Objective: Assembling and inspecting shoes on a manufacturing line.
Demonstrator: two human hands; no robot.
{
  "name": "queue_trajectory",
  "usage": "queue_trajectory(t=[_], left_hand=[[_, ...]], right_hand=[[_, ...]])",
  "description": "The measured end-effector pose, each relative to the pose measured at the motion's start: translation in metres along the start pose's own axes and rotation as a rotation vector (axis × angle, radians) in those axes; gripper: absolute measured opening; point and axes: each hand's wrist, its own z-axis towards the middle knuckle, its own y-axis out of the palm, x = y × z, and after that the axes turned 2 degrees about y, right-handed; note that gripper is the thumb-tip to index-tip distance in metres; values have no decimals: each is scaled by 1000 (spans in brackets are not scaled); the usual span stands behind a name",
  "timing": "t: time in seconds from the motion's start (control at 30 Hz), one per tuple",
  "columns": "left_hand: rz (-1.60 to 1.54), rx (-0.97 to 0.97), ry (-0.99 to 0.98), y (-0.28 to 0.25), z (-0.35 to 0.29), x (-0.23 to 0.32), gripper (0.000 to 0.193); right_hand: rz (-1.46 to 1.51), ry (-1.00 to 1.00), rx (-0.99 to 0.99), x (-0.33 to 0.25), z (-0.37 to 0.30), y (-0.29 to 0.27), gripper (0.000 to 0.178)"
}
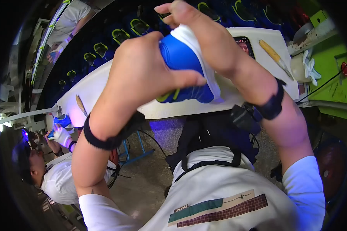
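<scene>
Head view centres on a blue shoe (180, 54) with a white sole, held up between two bare hands over the near side of the white desk (91, 84). It looks light enough to lift one-handed, with a soft, giving upper and a firmer, rubbery sole; the smooth blue side could prove a little slippery, though nothing about it seems fragile. The sole edge and the stiffer end beside it are probably the surest places to take hold.

The left hand (139, 69) has its grip around the shoe, partly open to the shoe's width, thumb laid across the blue side (its other fingers are hidden behind). The right hand (214, 44) lies along the white sole, fingertips reaching beyond the upper end; how firmly its grip closes, I cannot tell.

Farther out, a phone (244, 47) and a wooden-handled tool (273, 55) lie to the right on the desk, and blue shoes with yellow-green collars (140, 27) line the far side.
</scene>
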Motion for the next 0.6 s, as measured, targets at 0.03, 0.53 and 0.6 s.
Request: queue_trajectory(t=[0.03, 0.53, 0.6], left_hand=[[-33, 21, -2, -2, 4, 0, 69], [-221, 254, -72, 32, -182, -35, 80], [-282, 293, -88, 38, -187, -41, 79]], right_hand=[[291, 54, 81, 7, 2, 6, 61], [-556, -170, -98, 48, -116, 76, 94], [-546, -189, -114, 47, -111, 77, 93]])
